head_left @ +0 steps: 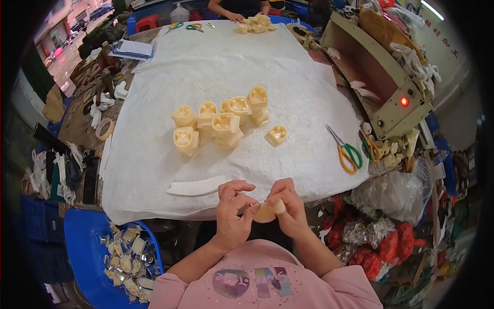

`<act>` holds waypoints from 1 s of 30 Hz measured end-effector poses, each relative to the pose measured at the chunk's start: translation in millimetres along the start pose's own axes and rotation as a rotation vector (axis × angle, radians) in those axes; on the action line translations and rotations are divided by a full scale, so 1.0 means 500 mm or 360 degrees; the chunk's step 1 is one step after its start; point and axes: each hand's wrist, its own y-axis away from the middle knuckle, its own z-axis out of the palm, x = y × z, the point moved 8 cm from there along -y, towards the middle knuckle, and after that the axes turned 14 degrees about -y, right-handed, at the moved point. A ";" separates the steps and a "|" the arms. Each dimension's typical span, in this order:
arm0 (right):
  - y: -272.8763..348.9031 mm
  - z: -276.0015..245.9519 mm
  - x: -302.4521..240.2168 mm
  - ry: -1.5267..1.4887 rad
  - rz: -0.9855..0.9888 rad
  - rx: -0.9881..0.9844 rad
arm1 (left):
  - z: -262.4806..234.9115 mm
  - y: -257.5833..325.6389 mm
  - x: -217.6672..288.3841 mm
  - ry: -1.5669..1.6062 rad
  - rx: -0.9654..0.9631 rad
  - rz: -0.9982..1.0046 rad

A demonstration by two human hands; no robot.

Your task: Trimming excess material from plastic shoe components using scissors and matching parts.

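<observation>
Bare white cloth (216, 67) lies open beyond the cream moulded pieces (226, 121); scissors (347, 152) flank the right.

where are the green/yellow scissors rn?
Head view, right side: the green-and-yellow scissors lie on the white cloth near its right edge, right of the cream moulded pieces and below the machine with the red light.

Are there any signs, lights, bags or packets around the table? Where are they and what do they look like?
Sign: far right wall, white with red characters.
Indicator light: small red glow on the beige machine, right of the table.
Clear plastic bag: right of the table edge, crumpled, see-through.
Red bags: lower right, shiny, bunched.
Blue bin: lower left, holding silvery scraps.
No screens.
</observation>
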 end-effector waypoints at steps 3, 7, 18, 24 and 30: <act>-0.025 -0.009 -0.040 -0.0926 -0.0011 0.0070 | -0.030 -0.008 0.010 -0.0051 0.0100 0.0112; -0.040 -0.008 -0.016 -0.1358 0.0557 0.0138 | -0.045 0.013 0.065 -0.0284 0.0205 0.0583; -0.080 -0.025 -0.098 -0.0789 -0.0096 -0.0017 | 0.015 0.011 -0.060 0.0596 -0.0475 -0.0086; -0.048 0.008 -0.060 -0.0693 0.0172 -0.0051 | 0.111 0.034 -0.026 0.1708 -0.0833 -0.0731; -0.047 0.015 -0.046 -0.1042 -0.0249 0.0001 | 0.099 0.030 -0.042 0.1444 -0.0420 -0.0619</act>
